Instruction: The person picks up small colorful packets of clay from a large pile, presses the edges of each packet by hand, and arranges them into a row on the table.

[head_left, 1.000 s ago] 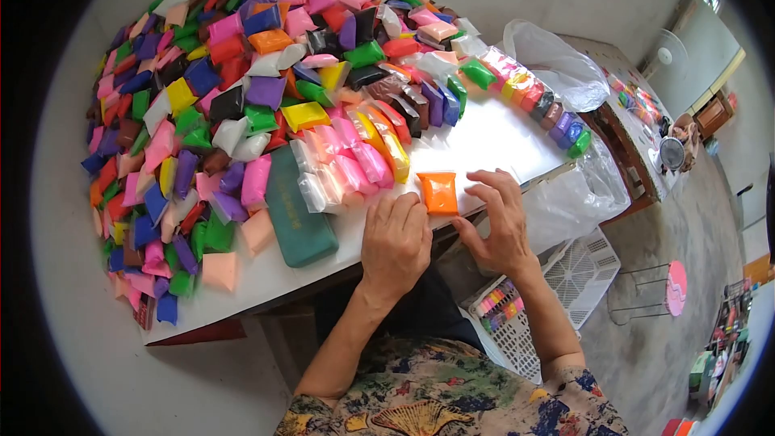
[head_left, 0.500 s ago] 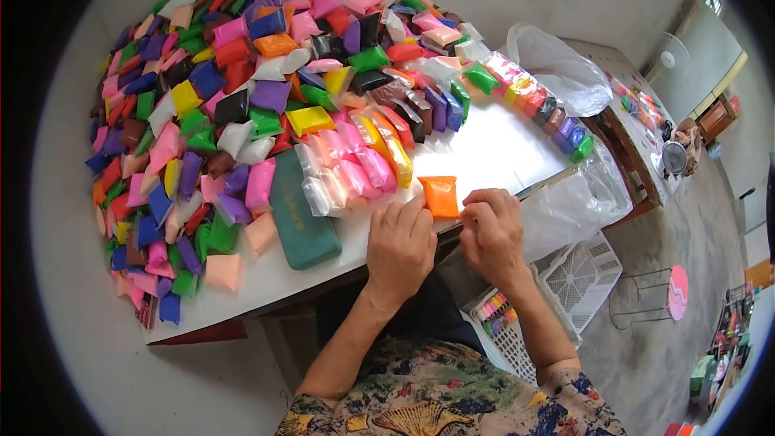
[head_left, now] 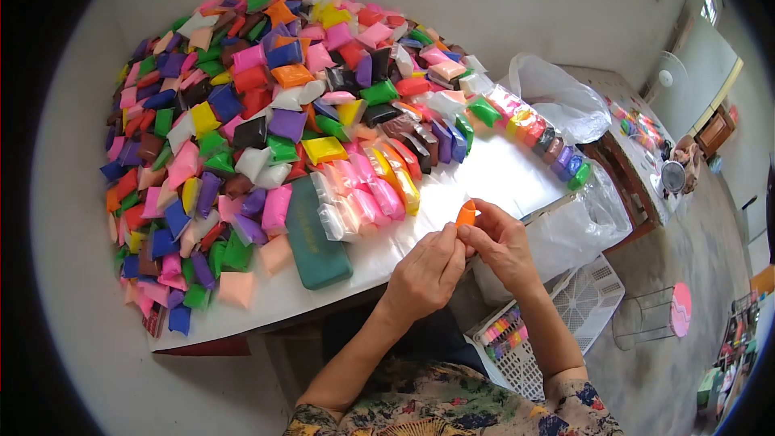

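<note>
Both hands meet over the table's front edge around a small orange packet (head_left: 466,213). My left hand (head_left: 424,270) has its fingers pinched at the packet's lower left side. From the right, my right hand (head_left: 502,244) grips the packet with thumb and fingers, covering part of it. To the left, a row of pink, yellow, red, brown and purple packets (head_left: 363,186) lies beside a dark green case (head_left: 316,234). A large heap of coloured packets (head_left: 242,121) spreads over the left of the white table (head_left: 371,262).
Another row of coloured packets (head_left: 545,141) runs along the right side of the table near clear plastic bags (head_left: 569,234). Below the table stand white plastic baskets (head_left: 585,299) with packets inside. A pink-topped stool (head_left: 680,309) and a fan (head_left: 667,77) are farther right.
The orange packet has gone from lying flat on the table to being held up between both hands. My hands have come together. The camera view has shifted, and the table appears lower.
</note>
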Demonstrator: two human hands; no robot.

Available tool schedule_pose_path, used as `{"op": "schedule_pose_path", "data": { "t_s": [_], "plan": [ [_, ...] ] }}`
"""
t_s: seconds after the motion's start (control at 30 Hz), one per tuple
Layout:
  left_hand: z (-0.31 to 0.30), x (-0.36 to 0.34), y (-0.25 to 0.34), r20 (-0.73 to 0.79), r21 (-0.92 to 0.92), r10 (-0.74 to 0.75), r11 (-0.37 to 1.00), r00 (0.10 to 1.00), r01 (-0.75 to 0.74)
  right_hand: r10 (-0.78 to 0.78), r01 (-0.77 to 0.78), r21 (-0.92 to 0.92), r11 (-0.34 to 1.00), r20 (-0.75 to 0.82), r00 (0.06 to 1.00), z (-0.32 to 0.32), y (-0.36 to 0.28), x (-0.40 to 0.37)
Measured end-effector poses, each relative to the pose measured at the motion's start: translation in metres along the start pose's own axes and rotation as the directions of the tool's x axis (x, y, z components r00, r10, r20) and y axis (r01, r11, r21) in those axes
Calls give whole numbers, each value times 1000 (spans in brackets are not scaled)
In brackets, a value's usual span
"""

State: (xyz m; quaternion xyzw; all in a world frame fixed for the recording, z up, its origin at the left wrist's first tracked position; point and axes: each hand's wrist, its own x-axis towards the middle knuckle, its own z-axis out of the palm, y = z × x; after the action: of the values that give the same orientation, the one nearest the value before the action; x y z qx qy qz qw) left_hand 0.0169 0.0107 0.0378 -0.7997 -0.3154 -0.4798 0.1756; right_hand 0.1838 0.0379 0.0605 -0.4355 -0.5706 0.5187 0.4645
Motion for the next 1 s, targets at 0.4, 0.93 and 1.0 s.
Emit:
{"op": "schedule_pose_path", "data": {
  "t_s": [0.4,0.93,1.0],
  "plan": [
    [-19,-36,-12,38,-55,-314,947,949,316,-393,440,-357,824,200,898,15,15,65],
    [-21,-41,-11,69,-8,-304,952,950,305,-458,501,-459,734,211,864,20,14,71],
    [-21,-42,-12,76,-14,-305,952,949,307,-462,499,-472,727,202,864,21,15,73]
  ]
}}
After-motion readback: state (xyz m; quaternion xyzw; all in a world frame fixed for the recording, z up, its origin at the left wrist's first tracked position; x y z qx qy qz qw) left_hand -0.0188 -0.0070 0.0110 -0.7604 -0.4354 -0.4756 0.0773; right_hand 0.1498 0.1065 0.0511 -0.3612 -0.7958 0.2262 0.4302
